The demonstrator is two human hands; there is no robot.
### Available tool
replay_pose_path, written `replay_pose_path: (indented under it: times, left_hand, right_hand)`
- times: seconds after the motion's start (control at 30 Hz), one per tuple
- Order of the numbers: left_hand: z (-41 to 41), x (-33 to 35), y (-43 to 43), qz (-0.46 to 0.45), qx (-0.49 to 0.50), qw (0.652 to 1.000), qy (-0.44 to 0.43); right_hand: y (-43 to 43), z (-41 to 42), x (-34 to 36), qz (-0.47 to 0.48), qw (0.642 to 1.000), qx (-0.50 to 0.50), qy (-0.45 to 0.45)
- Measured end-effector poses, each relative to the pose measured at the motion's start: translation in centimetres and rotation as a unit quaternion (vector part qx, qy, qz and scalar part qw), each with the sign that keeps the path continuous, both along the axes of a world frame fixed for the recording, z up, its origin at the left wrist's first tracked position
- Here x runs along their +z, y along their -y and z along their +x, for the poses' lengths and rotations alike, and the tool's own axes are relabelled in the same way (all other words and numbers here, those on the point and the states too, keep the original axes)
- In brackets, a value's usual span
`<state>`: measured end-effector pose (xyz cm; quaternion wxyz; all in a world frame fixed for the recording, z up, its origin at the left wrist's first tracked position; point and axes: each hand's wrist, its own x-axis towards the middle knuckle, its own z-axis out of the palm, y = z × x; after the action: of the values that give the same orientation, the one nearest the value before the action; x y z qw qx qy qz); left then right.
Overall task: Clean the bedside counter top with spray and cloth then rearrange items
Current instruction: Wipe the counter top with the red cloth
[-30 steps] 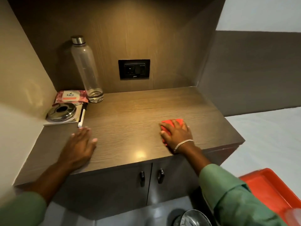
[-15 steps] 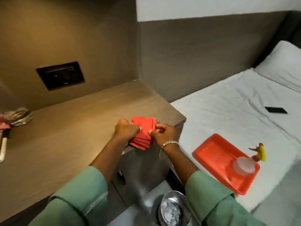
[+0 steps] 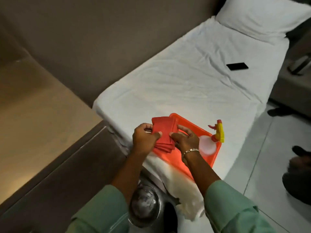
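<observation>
- Head view: both hands hold a folded red cloth (image 3: 162,132) above the near corner of the bed (image 3: 185,84), over the near-left end of an orange tray (image 3: 217,153).
- The left hand (image 3: 145,140) grips the cloth's left side, fingers (image 3: 148,127) curled over its top edge and thumb pressed on its face.
- The right hand (image 3: 185,141) grips the cloth's right side, fingers (image 3: 183,129) stretched along its edge and thumb on the front; a metal bracelet (image 3: 191,151) circles that wrist.
- The cloth is folded into several layers, which fan out at its lower edge between the two hands.
- The tray lies on the white sheet at the bed's near corner, close to the bed's right edge.
- A spray bottle (image 3: 208,145) lies on its side in the tray's right end, its yellow and pink trigger head (image 3: 218,132) jutting over the tray's far rim.
- A black phone (image 3: 237,66) lies flat farther up the bed, near its right edge, well apart from the tray.
- A white pillow (image 3: 262,17) sits at the bed's far end.
- The worktop (image 3: 33,115) fills the left side of the view, just beside the bed's near-left corner.
- A round metal bin (image 3: 144,206) stands on the floor below the arms, between the green sleeves (image 3: 232,209).
</observation>
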<state>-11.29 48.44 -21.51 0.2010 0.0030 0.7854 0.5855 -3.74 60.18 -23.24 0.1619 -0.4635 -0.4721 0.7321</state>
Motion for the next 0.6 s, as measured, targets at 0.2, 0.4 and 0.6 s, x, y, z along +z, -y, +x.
replay_pose_path:
  times: [0.2, 0.4, 0.6]
  left_hand:
    - [-1.4, -11.6, -7.1, -0.1, -0.036, 0.994, -0.038]
    - [-2.4, -15.7, -9.2, -0.173, -0.238, 0.954, -0.05]
    - [-0.5, -6.9, -6.4, -0.148, -0.13, 0.965, -0.175]
  right_hand:
    - [-5.8, -2.4, -11.5, 0.096, 0.978, -0.017, 0.182]
    - [-7.7, -3.6, -17.1, 0.274, 0.919, 0.116, 0.257]
    - [-6.6, -2.6, -9.8, 0.405, 0.86, 0.204, 0.235]
